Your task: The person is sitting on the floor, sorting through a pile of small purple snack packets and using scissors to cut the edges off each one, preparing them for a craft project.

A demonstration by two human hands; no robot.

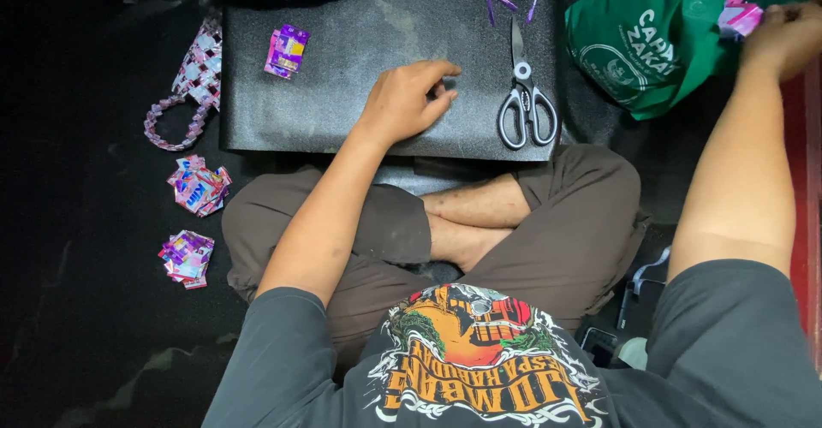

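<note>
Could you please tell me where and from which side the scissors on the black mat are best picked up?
Take the scissors by the looped handles, coming from the near side. The loops point toward the person and the closed blades point away, so the handles are the safe grip. The left hand rests on the mat beside them.

The single head camera is looking almost straight down from the person's head, sitting close above the body. The printed shirt chest and crossed legs are filling the lower middle of the frame, so forward is lying toward the top edge. The dark board (377,60) is lying ahead of the knees on the floor (77,308), reaching to the upper edge. The left hand (409,98) is showing near the centre, while the right hand (783,38) is sitting at the far right margin, partly cut off. No second view is sharing this scene.
</note>
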